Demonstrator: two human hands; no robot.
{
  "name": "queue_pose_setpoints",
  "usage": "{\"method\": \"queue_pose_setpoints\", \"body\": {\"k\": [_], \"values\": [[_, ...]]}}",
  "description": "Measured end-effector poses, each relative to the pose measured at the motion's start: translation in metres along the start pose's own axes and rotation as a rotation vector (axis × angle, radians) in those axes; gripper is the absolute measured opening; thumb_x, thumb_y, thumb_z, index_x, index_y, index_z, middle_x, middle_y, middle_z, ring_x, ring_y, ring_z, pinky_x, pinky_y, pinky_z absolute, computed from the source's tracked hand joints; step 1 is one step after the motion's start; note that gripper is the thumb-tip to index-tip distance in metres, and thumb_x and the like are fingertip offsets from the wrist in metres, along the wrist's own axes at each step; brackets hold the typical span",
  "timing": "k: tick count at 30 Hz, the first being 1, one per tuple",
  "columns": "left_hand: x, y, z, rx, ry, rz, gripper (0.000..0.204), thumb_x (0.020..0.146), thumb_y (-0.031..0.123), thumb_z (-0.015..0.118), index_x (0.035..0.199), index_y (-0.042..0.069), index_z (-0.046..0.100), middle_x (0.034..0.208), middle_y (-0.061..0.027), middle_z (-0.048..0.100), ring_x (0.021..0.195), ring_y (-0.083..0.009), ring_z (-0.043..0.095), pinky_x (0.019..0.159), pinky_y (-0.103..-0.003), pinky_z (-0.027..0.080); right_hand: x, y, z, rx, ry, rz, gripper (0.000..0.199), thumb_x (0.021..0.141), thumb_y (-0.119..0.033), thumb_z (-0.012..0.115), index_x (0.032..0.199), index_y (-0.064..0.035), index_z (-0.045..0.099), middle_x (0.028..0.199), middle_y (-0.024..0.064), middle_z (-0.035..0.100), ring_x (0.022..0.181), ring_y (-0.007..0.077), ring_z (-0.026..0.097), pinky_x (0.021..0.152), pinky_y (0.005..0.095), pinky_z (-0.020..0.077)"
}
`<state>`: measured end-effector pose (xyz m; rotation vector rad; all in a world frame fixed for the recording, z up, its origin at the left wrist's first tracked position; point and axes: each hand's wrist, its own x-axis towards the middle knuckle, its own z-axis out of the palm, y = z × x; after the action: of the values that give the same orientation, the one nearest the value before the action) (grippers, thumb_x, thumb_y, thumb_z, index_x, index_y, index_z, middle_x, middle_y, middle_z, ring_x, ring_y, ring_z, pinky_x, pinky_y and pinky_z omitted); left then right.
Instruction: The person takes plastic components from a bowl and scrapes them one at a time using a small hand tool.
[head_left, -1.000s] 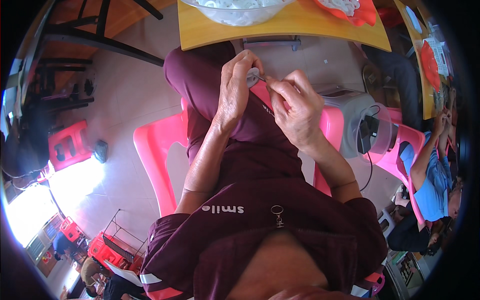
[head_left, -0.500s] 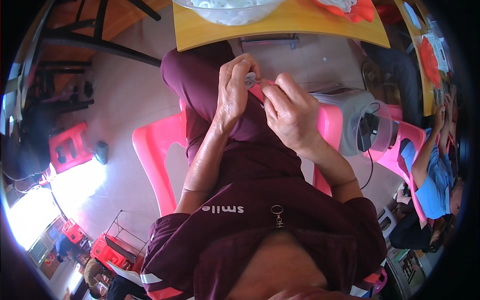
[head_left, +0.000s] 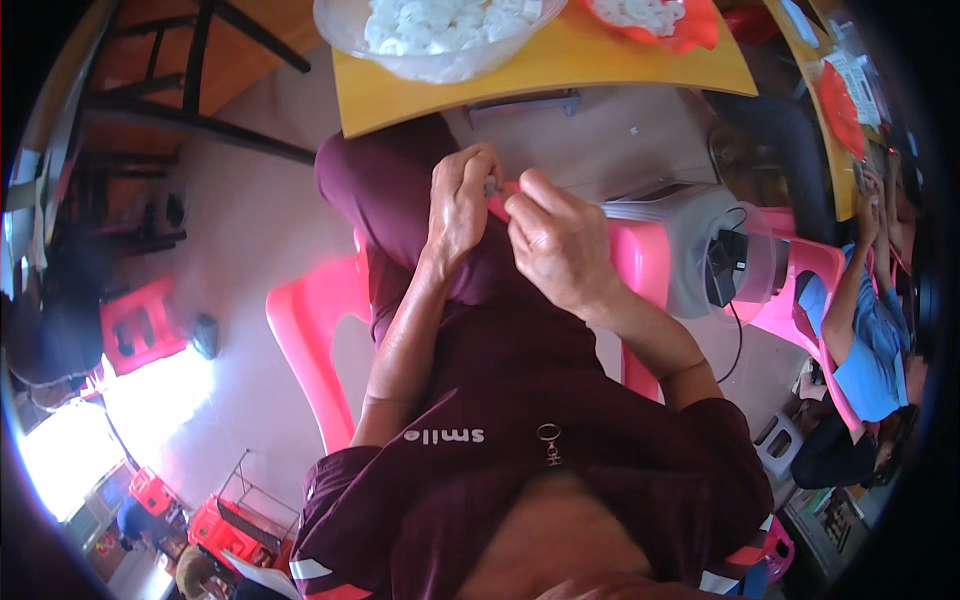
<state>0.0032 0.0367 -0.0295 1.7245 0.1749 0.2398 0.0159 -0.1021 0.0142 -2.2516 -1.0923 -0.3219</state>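
Risk was dropping the small grey piece, pinched between left hand and right hand fingertips above the lap, since the hold looked slight.

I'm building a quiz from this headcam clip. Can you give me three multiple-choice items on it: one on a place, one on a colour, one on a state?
1. Where is the clear bowl?
A. on the yellow table
B. on the floor
C. on the person's lap

2. What colour is the chair the person sits on?
A. blue
B. pink
C. green

3. How do the left hand and right hand stand?
A. flat on the table
B. hanging apart at the sides
C. brought together over the lap, fingers pinching a small thing

Answers: 1 A, the bowl rests at the table's near edge. 2 B, pink seat shows beside both legs. 3 C, both grips meet on a small item, too hidden to name.
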Motion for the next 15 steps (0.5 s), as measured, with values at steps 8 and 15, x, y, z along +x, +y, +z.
{"method": "queue_pose_setpoints", "body": {"k": [8, 15], "values": [[-0.002, -0.012, 0.003, 0.202, -0.009, -0.004, 0.027, 0.087, 0.018, 0.036, 0.068, 0.001, 0.048, 0.063, -0.0137, 0.049, 0.058, -0.0314, 0.051, 0.055, -0.037, 0.039, -0.006, 0.010, 0.008, 0.173, -0.030, 0.141, 0.013, 0.069, 0.001, 0.064, 0.069, -0.0050, 0.052, 0.072, 0.0078, 0.048, 0.054, 0.0289, 0.054, 0.047, 0.0404, 0.0436], [0.012, 0.017, -0.011, 0.139, 0.153, 0.058, 0.038, 0.096, 0.023, 0.036, 0.069, -0.001, 0.047, 0.057, -0.0061, 0.042, 0.054, -0.0126, 0.038, 0.050, -0.028, 0.034, 0.006, 0.031, -0.008, 0.222, 0.103, 0.242, 0.008, 0.071, 0.001, 0.065, 0.072, -0.0060, 0.060, 0.065, 0.0080, 0.049, 0.050, 0.0270, 0.053, 0.046, 0.0379, 0.0402]]}}
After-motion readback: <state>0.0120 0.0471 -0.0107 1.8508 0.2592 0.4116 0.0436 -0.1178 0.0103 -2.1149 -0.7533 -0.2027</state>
